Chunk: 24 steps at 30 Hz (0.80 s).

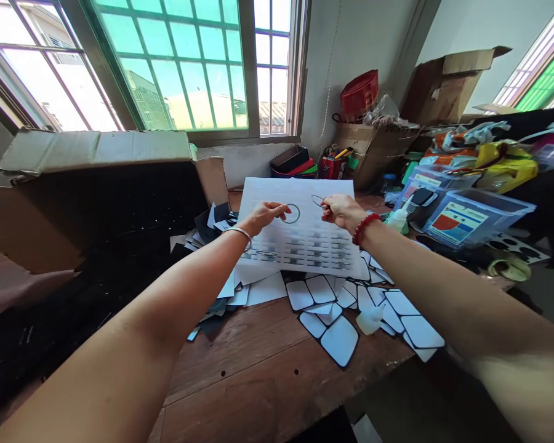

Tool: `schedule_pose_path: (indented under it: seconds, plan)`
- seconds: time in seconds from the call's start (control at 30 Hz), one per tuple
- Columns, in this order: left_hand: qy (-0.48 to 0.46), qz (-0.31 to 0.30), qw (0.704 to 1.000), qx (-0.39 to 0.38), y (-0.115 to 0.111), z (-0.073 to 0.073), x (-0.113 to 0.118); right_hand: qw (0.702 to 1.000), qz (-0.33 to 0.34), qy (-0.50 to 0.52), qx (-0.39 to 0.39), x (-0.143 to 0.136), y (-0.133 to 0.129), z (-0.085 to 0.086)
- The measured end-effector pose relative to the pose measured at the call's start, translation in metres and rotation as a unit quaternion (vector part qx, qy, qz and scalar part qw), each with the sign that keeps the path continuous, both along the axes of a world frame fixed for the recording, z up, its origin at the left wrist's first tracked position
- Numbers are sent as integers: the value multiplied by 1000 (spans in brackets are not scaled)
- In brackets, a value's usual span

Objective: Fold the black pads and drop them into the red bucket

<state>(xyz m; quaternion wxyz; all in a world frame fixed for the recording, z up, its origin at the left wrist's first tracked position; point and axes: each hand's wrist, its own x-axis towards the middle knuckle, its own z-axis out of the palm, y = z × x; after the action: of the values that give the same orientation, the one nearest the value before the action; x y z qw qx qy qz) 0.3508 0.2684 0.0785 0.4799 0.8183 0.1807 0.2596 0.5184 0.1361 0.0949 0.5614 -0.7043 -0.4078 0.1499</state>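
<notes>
Pinched in my left hand is a thin metal ring, its loop pointing right. My right hand, with a red beaded bracelet at the wrist, grips a second thin ring seen more edge-on. The two rings are apart, both above a white slotted board. Rows of small metallic pieces sit in the lower part of the board. Both hands are closed over the board's middle and upper area.
White black-edged pieces and a small glue bottle lie before the board. Paper scraps are at its left. A large open carton stands left; clear plastic bins stand right.
</notes>
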Motion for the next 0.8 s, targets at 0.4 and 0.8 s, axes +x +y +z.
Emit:
schedule_pose_path:
  seconds: [0.4,0.8]
  plan:
    - [-11,36,999,-33,-8,-1,0,975,77,-209,-28,4,-40,-14]
    - [-27,24,999,-39,-3,-2,-2,905,71,-417,-37,8,-60,0]
